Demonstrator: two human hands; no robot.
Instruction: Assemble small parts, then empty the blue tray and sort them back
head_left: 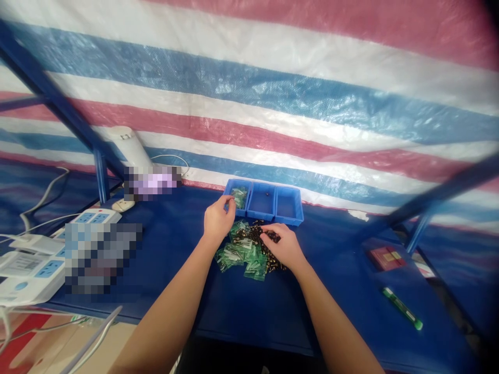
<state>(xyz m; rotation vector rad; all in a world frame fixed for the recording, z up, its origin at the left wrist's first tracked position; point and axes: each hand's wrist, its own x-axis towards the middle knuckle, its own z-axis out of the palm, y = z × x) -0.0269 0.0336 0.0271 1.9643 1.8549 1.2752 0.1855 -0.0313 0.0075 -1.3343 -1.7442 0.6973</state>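
My left hand [219, 221] is at the front left corner of the left blue bin [238, 210], which has small clear green-tinted packets [239, 196] in it. Its thumb and fingers are closed together; whatever is between them is too small to make out. My right hand [286, 245] reaches over a heap of small dark and brass-coloured metal pieces [273, 259], thumb and forefinger slightly apart at the heap. Left of these pieces, and partly mixed with them, lies a pile of green-tinted plastic packets [244, 253].
The middle bin [261, 214] has one tiny dark piece inside; beside it stands the right bin [289, 219]. Power strips [50, 267] with cables lie at the left, near a white cylinder [132, 148]. A green tube-like item [402, 308] and a red box [386, 258] are at the right.
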